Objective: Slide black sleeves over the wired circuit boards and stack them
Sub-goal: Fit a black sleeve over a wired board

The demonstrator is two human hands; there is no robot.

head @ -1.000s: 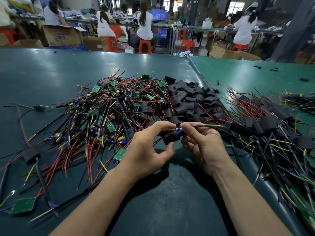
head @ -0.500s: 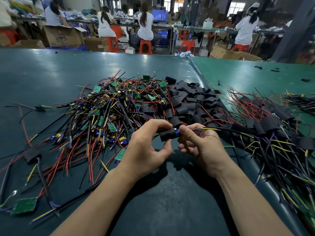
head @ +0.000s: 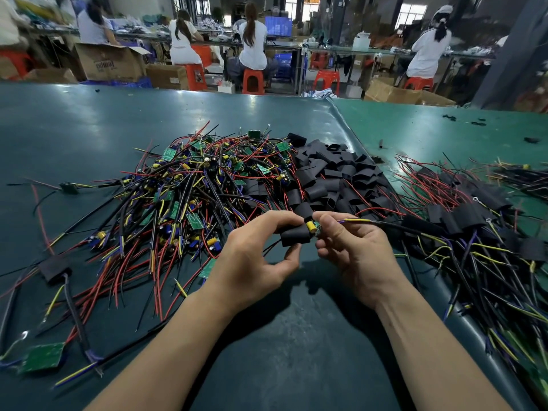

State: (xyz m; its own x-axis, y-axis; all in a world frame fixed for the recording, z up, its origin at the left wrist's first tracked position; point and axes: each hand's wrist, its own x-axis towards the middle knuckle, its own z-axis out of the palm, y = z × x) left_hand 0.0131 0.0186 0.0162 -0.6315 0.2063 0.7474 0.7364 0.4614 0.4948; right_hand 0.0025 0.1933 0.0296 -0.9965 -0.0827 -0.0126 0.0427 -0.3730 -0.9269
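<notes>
Above the near table, the left hand pinches a sleeve open-end rightward, so the right hand, gripping a board, can feed it in.

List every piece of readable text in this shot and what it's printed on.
Cardboard box: dark printed logo, too blurred to read.
Blue screen: content too small to read.
Green boards: white markings, too small to read.
Nothing else carries text.
</notes>
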